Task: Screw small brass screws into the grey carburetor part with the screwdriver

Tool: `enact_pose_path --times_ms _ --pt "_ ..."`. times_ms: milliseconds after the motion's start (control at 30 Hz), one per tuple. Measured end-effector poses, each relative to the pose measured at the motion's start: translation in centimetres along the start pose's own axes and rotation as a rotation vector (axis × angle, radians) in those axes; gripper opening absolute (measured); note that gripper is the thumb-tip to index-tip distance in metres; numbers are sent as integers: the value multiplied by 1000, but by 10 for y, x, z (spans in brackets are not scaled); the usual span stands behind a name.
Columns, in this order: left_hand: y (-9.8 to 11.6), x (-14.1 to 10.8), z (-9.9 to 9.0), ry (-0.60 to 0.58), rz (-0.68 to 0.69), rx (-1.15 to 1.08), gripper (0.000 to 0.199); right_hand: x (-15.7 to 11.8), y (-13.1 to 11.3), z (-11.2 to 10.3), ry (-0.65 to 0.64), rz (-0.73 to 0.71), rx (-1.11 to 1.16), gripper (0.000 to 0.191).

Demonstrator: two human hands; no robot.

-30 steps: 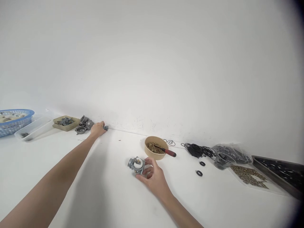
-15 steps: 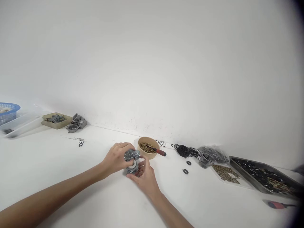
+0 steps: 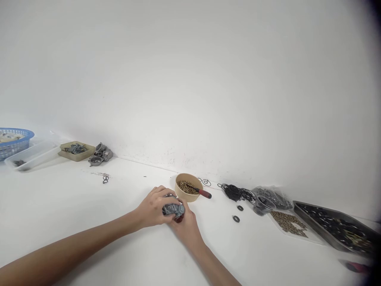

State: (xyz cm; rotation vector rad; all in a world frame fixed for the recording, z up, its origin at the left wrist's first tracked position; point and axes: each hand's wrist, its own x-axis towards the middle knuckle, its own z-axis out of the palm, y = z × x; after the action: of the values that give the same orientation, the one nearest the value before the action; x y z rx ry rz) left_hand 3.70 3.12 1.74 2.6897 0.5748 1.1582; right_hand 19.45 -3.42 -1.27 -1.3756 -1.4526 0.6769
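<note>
Both hands meet around a grey cast-metal carburetor body [image 3: 172, 210] in front of the bowl. From the left and above, my left hand [image 3: 156, 206] is closed over it, fingers curled across its top. My right hand [image 3: 187, 224] grips it from the right and below, and much of that hand's fingers lies hidden behind the part. Just beyond stands a round tan bowl [image 3: 180, 194] of small brass pieces [image 3: 185, 187]. A screwdriver [image 3: 204, 194] with a red and black handle leans in it, the handle sticking out over the rim.
To the right lie black rings [image 3: 236, 219], a heap of black O-rings [image 3: 233, 192], a grey casting [image 3: 263, 204], brass pieces [image 3: 288, 223] and a dark metal tray [image 3: 320, 234]. At left are grey castings [image 3: 101, 155], a tan tray [image 3: 74, 157], a clear bin [image 3: 40, 157] and a blue basket [image 3: 18, 149].
The carburetor body has been turned and lowered slightly to the right. My hands have drawn closer together around it. The whole view has shifted a little.
</note>
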Motion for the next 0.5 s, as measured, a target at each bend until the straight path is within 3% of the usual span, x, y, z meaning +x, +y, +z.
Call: enact_pose_path --times_ms 133,500 --pt "-2 -2 -1 15 -19 -77 31 0 2 -1 -1 13 -26 25" --pt "-16 -9 1 71 -110 -251 36 -1 -3 -3 -41 58 4 33"
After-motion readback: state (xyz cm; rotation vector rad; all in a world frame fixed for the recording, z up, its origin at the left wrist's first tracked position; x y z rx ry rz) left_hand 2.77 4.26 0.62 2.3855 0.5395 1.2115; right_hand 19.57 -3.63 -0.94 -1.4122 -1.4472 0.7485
